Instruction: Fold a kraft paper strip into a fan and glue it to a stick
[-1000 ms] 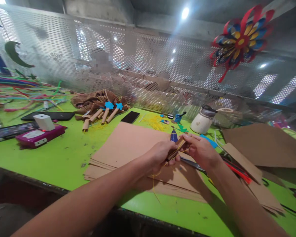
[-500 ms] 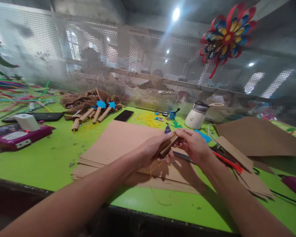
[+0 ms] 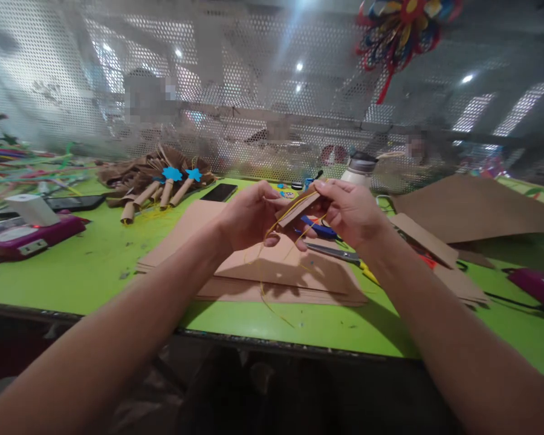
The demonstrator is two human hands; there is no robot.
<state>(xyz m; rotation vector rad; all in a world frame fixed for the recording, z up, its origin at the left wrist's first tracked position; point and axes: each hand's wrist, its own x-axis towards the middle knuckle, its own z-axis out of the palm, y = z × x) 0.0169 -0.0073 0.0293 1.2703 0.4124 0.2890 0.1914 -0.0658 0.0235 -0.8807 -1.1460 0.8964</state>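
A narrow folded stack of brown paper (image 3: 300, 209) is held up above the table between my hands, tilted up to the right. My right hand (image 3: 356, 212) pinches its upper right end. My left hand (image 3: 247, 219) is closed around the lower left end, with fingertips showing beneath. Yellow string (image 3: 262, 284) runs along the folded paper and hangs in loose ends below. Under my hands lies a stack of brown paper sheets (image 3: 281, 290). Scissors (image 3: 333, 249) with yellow handles rest on it, and a blue-handled tool (image 3: 320, 228) is partly hidden behind my fingers.
Pleated brown paper fans (image 3: 165, 193) with blue cut-outs lie at the back left, beside a black phone (image 3: 218, 193). A purple power strip (image 3: 34, 237) sits left. A white flask (image 3: 359, 169) and large brown paper (image 3: 476, 208) stand right, before a perforated metal screen (image 3: 236, 84).
The view has tipped downward. My hands have lifted the folded paper a little off the sheets, and the left hand's grip has shifted. More of the scissors and blue-handled tool now shows.
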